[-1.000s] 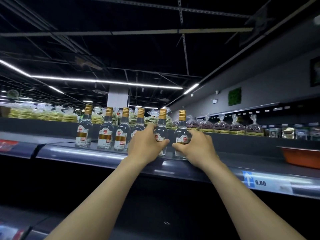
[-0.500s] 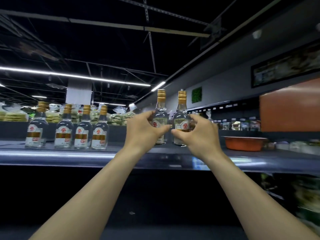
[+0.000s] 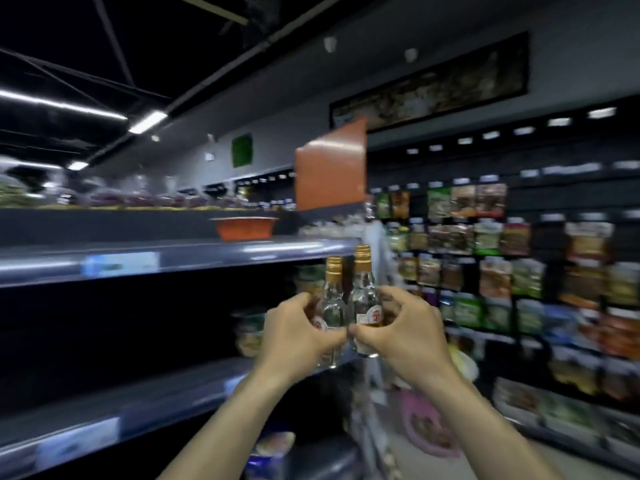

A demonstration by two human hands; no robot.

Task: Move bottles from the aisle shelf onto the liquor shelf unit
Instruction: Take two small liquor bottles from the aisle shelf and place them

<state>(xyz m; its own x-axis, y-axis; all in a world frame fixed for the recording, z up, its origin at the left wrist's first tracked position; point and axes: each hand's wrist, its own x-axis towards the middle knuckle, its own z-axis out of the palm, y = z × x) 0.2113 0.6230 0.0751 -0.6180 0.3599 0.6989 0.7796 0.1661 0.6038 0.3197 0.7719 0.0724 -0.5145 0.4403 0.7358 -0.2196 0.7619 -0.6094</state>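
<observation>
I hold two small clear glass bottles with gold caps side by side in front of me, both upright and off the shelf. My left hand grips the left bottle around its body. My right hand grips the right bottle, whose red and white label shows. The two bottles touch or nearly touch. The aisle shelf they came from runs along the left at head height. The other bottles of the row are out of view.
An orange bowl sits on the aisle shelf, with an orange panel behind it. A lower shelf runs below. Wall racks of packaged goods fill the right side. The whole view is motion-blurred.
Both hands lifted the two bottles off the aisle shelf and brought them down and towards me. The view swung to the right, so the remaining bottles left the frame.
</observation>
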